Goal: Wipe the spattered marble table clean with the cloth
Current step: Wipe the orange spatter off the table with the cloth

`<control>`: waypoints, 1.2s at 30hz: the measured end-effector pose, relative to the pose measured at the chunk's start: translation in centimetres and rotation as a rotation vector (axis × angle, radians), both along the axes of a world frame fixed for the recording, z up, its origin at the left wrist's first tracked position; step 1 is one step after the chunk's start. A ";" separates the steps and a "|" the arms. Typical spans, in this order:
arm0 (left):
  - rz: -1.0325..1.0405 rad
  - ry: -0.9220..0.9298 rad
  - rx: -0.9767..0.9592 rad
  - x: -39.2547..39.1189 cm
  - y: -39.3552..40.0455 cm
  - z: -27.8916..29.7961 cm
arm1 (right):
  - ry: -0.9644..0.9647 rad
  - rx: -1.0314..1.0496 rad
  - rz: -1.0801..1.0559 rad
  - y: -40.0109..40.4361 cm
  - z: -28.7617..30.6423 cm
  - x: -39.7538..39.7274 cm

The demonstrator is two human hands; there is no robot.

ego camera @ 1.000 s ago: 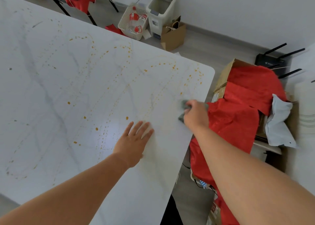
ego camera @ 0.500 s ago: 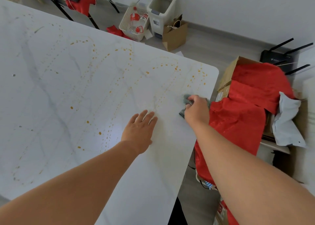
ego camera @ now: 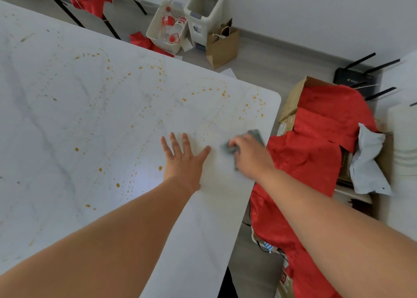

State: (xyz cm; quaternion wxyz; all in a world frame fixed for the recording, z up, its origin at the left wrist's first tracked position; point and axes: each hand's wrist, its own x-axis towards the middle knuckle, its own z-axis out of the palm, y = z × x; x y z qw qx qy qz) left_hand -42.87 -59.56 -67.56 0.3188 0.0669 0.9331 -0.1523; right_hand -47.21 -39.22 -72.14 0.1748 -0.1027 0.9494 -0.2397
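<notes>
Cloth (ego camera: 233, 149) bunched under right hand (ego camera: 250, 155), near right edge of tabletop (ego camera: 67, 117). Left hand (ego camera: 184, 160) flat, fingers spread wide, just beside. Orange spots (ego camera: 223, 93) far and left; may get smeared, or missed.

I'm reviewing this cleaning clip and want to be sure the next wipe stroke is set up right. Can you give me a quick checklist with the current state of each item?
1. Cloth in the right hand: ok, the fingers are curled over the grey cloth.
2. Cloth on the marble table: ok, though it is blurred.
3. Left hand bracing: ok, flat on the table with fingers spread.
4. Left hand out of the wiping path: not ok, its thumb lies close beside the cloth.
5. Orange spatter remaining: not ok, drops still cover the far and left areas.
6. Cloth damp enough: cannot tell.
</notes>
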 end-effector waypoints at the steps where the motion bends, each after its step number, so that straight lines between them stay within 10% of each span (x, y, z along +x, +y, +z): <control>1: 0.000 -0.005 -0.004 -0.1 0.1 0.0 | -0.059 -0.019 0.153 0.2 0.2 0.6; 4: 0.014 -0.027 0.005 -0.4 0.3 0.0 | -0.145 -0.051 0.162 1.8 0.6 -2.7; 8: 0.032 -0.041 0.020 -0.5 0.2 0.0 | -0.062 0.027 -0.552 3.1 0.4 -8.0; 14: 0.027 -0.032 0.019 -0.4 0.2 -0.1 | -0.088 -0.057 0.220 -2.2 0.8 -0.7; 20: 0.047 -0.005 0.034 -0.3 0.2 -0.5 | 0.022 -0.020 -0.638 0.8 0.3 -11.8; 27: 0.021 -0.024 0.028 -0.4 0.2 -0.3 | 0.029 -0.048 0.201 -1.5 0.2 -5.1; 33: 0.030 -0.012 0.041 -0.4 0.2 -0.9 | 0.087 0.061 -0.518 3.6 0.1 -16.1; 36: 0.028 -0.020 0.059 -0.4 0.1 -0.8 | 0.015 -0.054 -0.330 -0.3 0.2 -12.3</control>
